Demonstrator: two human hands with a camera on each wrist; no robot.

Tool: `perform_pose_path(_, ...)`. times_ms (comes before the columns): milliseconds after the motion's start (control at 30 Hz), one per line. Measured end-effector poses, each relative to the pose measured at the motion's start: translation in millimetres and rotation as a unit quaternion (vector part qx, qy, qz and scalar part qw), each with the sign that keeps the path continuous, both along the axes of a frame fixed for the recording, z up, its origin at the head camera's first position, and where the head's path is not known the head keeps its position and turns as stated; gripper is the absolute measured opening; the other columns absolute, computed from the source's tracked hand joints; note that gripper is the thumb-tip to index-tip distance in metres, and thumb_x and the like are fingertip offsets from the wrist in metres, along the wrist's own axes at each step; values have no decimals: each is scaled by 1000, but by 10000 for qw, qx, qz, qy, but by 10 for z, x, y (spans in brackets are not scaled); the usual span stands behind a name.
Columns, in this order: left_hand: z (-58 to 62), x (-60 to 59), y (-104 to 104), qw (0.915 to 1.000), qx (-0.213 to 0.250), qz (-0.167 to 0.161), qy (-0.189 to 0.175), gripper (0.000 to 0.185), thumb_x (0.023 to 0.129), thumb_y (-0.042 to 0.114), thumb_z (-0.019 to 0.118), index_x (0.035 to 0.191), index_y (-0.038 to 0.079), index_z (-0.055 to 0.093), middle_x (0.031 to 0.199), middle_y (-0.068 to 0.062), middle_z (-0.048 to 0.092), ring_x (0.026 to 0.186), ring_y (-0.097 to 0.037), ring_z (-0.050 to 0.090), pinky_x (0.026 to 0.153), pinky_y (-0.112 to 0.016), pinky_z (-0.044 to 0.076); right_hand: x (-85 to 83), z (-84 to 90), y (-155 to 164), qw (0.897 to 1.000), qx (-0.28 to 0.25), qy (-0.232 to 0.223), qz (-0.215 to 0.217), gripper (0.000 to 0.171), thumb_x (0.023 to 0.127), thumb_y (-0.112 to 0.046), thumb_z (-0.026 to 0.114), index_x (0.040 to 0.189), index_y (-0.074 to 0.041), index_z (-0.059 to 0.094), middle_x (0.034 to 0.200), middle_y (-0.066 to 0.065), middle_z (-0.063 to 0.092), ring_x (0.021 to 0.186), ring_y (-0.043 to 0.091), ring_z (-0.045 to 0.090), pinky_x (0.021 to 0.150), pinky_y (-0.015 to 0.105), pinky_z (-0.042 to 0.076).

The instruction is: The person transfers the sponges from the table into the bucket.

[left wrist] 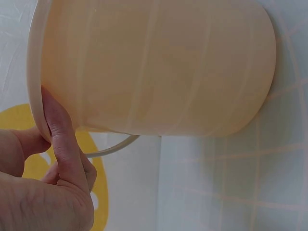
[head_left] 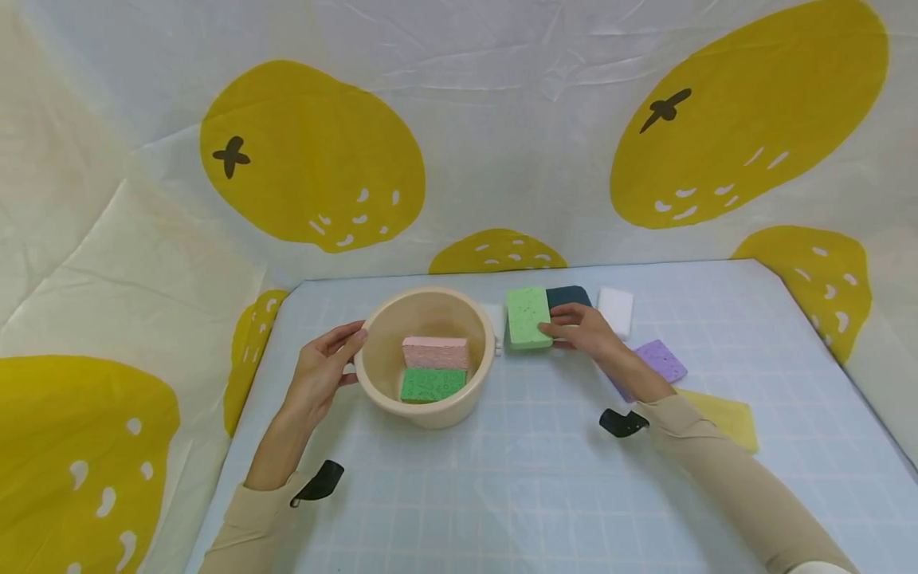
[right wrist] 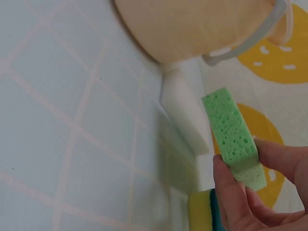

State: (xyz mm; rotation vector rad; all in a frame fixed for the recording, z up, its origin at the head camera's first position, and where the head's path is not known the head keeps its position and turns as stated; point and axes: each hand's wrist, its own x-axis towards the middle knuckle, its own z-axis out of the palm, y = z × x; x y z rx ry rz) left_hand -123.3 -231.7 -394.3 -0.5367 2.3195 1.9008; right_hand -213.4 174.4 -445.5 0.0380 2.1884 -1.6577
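At the lower right of the frame, the right hand (right wrist: 260, 197) pinches a light green sponge (right wrist: 232, 137) between thumb and fingers (right wrist: 231, 192). A white block (right wrist: 185, 113) lies beside it on the gridded surface (right wrist: 72, 134), below the beige tub (right wrist: 192, 26).

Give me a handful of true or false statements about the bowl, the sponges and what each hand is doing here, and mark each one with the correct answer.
1. The round beige plastic bowl contains a pink sponge and a dark green sponge. True.
2. The right hand pinches a light green sponge. True.
3. The left hand lies flat on the table, clear of the bowl. False: its fingers touch the bowl's rim.
4. The purple sponge lies inside the bowl. False: it lies on the light blue gridded mat, right of the right hand.
5. A white sponge lies on the mat beyond the right hand. True.
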Motion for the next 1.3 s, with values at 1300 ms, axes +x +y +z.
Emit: perform_pose_path(1300, -11, -23, -18, 10000, 55, -69, 40, 56, 97, 44, 70, 143, 13, 59, 132, -6, 64, 92, -12, 61, 72, -25, 61, 78, 787, 147, 9971, -45, 387, 655, 63, 94, -22, 77, 145, 0, 47, 135, 22, 56, 98, 17, 69, 89, 30, 59)
